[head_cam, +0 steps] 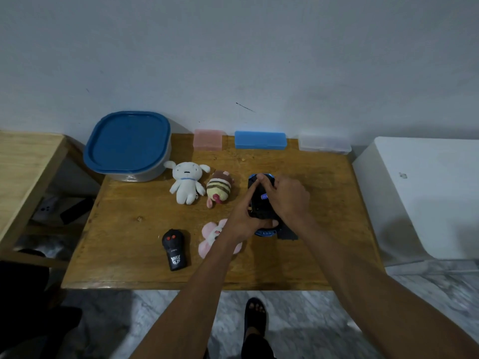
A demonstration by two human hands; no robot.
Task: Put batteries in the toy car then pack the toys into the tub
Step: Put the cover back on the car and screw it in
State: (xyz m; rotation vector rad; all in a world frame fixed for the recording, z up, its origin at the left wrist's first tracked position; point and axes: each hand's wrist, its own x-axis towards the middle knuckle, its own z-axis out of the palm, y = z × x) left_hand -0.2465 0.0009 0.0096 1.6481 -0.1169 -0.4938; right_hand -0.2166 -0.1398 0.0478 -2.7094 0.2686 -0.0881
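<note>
Right of the white plush (187, 182), both hands grip the upturned toy car (259, 203), left hand (245, 216) steadying, right hand (287, 196) pinching a battery (263, 196) midtable.

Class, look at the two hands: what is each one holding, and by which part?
The left hand holds the upturned toy car by its near end and left side. The right hand pinches a small battery over the car's underside; which part its grip takes cannot be told.

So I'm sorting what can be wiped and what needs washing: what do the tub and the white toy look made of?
Tub: looks like plastic, with a smooth grey wall and a glossy blue lid. White toy: seems to be plush fabric, matte, with soft rounded limbs. Neither can be told for certain.
</note>
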